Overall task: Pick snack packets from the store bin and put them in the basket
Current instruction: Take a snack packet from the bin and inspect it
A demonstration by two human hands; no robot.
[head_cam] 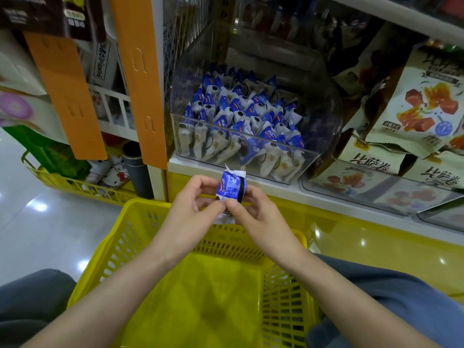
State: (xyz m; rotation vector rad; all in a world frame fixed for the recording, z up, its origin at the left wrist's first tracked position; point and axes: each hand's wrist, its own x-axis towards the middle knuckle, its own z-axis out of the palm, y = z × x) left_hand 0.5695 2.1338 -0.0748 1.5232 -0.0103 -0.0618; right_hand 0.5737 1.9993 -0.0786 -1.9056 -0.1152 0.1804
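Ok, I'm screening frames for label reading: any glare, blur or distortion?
Head view: wide-angle distortion splays the orange shelf posts; light spots glare on the glossy pale floor; the upper shelves are blurred; the blue-and-white snack packet pinched by left hand and right hand is fairly sharp.

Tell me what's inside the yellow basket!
Only the bare floor of the yellow basket shows, no packets. Both forearms cover strips of it. The snack packet is up by its far rim, pinched by the left hand and right hand.
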